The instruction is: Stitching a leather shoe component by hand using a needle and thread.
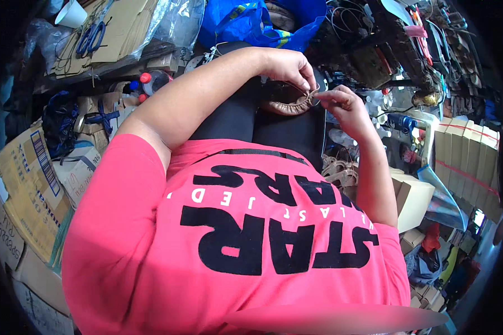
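Over my lap is a brown, shiny piece with a gathered rim (288,107), which looks like a soft shoe upper. My left hand (289,68) reaches down from above it, fingertips pinched on its rim. From the right, my right hand (345,105) meets the same end of the rim, with thumb and forefinger closed together there. Whatever small thing may lie between the fingertips is too small to make out. Dark trousers (226,120) cover my legs beneath the piece.
A blue bag (296,36) stands ahead of my knees. Blue-handled scissors (91,38) lie on cardboard at the far left, near red-capped bottles (153,81). Cartons (31,184) line the left side. Beige shoes (341,172) and stacked boxes (466,145) are on the right.
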Available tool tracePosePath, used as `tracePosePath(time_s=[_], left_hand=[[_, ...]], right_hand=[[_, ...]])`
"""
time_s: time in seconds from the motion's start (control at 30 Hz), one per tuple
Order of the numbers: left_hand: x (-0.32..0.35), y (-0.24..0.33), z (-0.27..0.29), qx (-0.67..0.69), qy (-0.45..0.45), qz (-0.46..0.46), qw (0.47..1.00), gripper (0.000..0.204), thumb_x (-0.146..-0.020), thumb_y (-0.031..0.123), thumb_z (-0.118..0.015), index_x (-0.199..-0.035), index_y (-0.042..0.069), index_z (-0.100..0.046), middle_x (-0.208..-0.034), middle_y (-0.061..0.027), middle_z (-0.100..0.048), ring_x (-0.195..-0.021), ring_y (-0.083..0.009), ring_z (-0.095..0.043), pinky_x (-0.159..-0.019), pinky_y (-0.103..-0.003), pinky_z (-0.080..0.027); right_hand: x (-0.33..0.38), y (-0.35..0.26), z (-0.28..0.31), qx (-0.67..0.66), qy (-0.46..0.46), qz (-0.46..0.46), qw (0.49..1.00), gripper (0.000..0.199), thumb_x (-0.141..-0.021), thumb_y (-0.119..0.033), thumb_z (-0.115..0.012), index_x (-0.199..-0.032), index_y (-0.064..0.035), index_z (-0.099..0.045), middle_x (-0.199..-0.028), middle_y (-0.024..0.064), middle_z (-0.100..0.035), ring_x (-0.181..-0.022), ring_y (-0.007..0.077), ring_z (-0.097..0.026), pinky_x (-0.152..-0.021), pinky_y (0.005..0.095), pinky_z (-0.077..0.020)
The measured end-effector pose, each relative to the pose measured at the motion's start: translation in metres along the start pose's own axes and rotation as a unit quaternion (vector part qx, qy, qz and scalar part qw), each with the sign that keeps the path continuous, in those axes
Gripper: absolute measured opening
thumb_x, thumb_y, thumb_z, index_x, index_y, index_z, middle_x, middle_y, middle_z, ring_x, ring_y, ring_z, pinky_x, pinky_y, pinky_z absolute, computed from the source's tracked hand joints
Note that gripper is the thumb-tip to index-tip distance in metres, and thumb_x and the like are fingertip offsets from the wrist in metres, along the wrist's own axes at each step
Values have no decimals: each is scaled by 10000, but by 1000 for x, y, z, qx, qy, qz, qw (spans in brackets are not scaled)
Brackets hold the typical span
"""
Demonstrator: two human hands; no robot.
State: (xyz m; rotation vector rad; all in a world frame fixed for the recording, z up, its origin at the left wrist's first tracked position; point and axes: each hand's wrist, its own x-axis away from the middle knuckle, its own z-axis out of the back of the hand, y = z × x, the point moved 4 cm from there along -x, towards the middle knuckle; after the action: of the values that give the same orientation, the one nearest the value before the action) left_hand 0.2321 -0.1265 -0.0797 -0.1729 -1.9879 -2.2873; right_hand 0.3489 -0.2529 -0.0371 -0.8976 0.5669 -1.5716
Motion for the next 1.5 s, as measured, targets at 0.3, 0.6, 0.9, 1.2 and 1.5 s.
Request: tracePosePath(time_s=[0.3,0.6,0.9,1.2,1.5], left_hand=[[-8,-7,1,-29,-26,37,999,218,-791,103,-639,-995,28,-662,-878,-28,-669,-798,-95,-595,-761,-246,-464],[-10,-11,5,-50,-12,43,998,232,-766,120,-671,-978,26,-664,-858,-24,-670,-778,-87,-592,-744,-248,-469],[2,-18,-1,125,-47,71,989,269,-790,126,-663,-1027,0,-640,-940,-37,-658,-842,-92,-590,-786,-231,-457],[-5,-15,2,35,-35,36,998,265,-776,85,-664,-1027,6,-641,-910,-39,-663,-815,-91,-595,-768,-235,-469],[-1,-16,-2,88,-33,16,995,269,-763,68,-667,-1024,11,-644,-907,-34,-665,-812,-97,-596,-768,-241,-469]], right_hand=[[-13,20,4,-131,-122,-55,982,221,-833,-34,-570,-1035,-60,-656,-991,30,-604,-920,123,-542,-842,256,-406],[-21,27,-6,-142,-106,-37,984,206,-825,-30,-581,-1010,-56,-668,-936,14,-624,-866,105,-540,-806,242,-417],[-13,35,-8,-225,-102,-32,968,202,-808,-75,-606,-999,-43,-663,-951,15,-596,-937,124,-531,-860,254,-383],[-14,34,-12,-244,-98,-56,963,190,-805,-76,-613,-984,-34,-661,-917,-1,-573,-905,110,-528,-828,239,-378],[-6,48,-13,-272,-77,-59,957,196,-816,-83,-617,-1003,-53,-668,-907,14,-600,-904,109,-540,-846,236,-392]])
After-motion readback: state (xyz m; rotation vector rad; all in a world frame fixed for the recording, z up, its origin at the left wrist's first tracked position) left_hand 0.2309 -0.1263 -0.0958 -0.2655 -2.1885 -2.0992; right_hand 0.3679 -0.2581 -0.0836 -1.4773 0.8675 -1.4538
